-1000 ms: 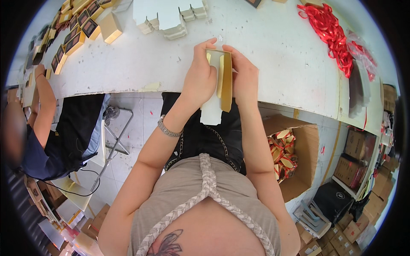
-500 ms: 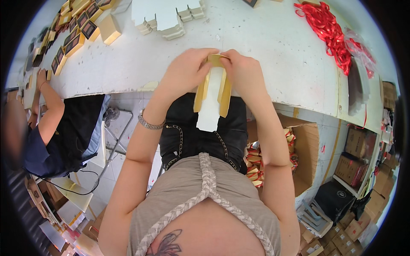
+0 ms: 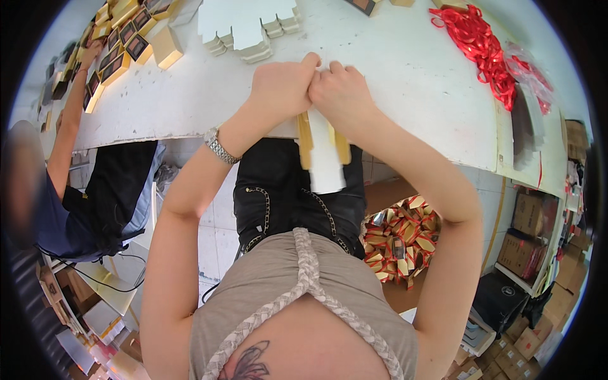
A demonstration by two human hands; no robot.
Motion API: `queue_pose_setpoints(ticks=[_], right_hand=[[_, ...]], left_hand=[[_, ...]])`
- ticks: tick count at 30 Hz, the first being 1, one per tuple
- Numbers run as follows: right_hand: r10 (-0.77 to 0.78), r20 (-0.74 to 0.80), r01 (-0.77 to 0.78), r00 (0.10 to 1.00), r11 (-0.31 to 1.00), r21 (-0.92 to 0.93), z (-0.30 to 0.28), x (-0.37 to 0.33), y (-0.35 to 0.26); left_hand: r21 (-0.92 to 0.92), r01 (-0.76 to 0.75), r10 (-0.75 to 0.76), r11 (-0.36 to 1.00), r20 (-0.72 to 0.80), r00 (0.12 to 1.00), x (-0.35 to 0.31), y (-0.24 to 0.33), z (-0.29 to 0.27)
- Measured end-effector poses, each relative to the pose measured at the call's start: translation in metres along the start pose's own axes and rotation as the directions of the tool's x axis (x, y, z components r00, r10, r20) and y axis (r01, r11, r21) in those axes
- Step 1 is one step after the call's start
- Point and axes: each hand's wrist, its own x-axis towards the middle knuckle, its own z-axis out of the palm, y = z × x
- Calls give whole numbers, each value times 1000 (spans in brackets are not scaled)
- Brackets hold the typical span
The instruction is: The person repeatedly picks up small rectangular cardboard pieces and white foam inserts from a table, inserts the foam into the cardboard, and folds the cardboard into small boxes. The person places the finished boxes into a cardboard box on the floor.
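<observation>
A gold-and-white folding carton blank (image 3: 325,161) hangs over the table's front edge above my lap, its long white panel between two gold side flaps. Around its upper end, my left hand (image 3: 282,87) and my right hand (image 3: 342,94) are closed side by side, nearly touching. The hands cover that end, so its folds are hidden. Just beyond them on the white table (image 3: 405,95) lies a stack of flat white carton blanks (image 3: 253,28).
Gold boxes (image 3: 168,49) crowd the table's far left, where a co-worker's hand (image 3: 90,54) reaches among them. Red ribbon (image 3: 475,47) is heaped at the far right. Below, beside my right arm, a cardboard box holds many red-and-gold packages (image 3: 405,237).
Both hands have moved slightly away from me and closed over the carton's upper end; my right elbow swung outward. The co-worker's arm now reaches farther across the table.
</observation>
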Motion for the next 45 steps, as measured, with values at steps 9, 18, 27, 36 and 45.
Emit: queue_pose_setpoints(ticks=[9, 18, 27, 36, 45], right_hand=[[137, -292, -40, 946, 948, 316, -5, -46, -28], [72, -395, 29, 916, 969, 244, 10, -48, -27], [419, -413, -91, 809, 783, 615, 19, -51, 0], [644, 285, -88, 710, -321, 943, 21, -39, -34], [759, 105, -154, 643, -6, 988, 11, -41, -35]], left_hand=[[138, 320, -342, 937, 184, 922, -39, -13, -22], [78, 42, -50, 996, 99, 994, -25, -5, -15], [-869, 220, -239, 444, 122, 963, -1, -10, 21], [-943, 95, -417, 319, -50, 908, -36, 27, 35], [-917, -48, -394, 396, -217, 893, -33, 39, 24]])
